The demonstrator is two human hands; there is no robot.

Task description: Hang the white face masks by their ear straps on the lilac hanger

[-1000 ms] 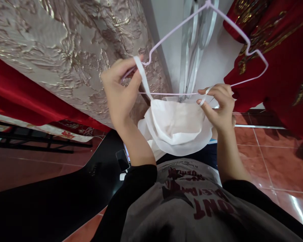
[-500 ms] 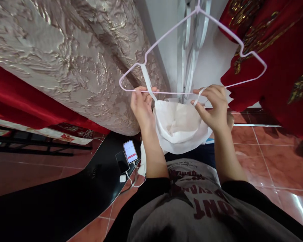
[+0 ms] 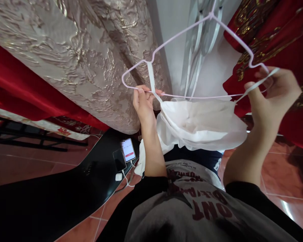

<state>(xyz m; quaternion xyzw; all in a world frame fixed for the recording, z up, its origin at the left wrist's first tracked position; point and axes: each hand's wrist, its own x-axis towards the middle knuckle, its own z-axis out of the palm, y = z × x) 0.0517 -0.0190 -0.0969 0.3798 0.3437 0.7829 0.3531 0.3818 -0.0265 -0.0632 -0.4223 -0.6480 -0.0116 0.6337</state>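
Red floor tiles [image 3: 282, 169] show on both sides of the black worktop [image 3: 65, 191]. Pale patterned cloth [image 3: 75, 57] hangs beyond the worktop; a grey wall [image 3: 168, 30] rises right of the worktop, farther back.

Two hands [image 3: 145, 104] [image 3: 275, 90], one hanger [image 3: 211, 15], one white garment [image 3: 199, 117], two straps [image 3: 151, 75] [image 3: 261, 81], two phones [image 3: 128, 149] [image 3: 119, 160]

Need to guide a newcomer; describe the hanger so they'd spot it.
Start at the gold-trimmed red cloth on the picture's right. It lies behind one end of the hanger, above the white garment. Unlike those broad cloths, it's a thin, pale pink outline.
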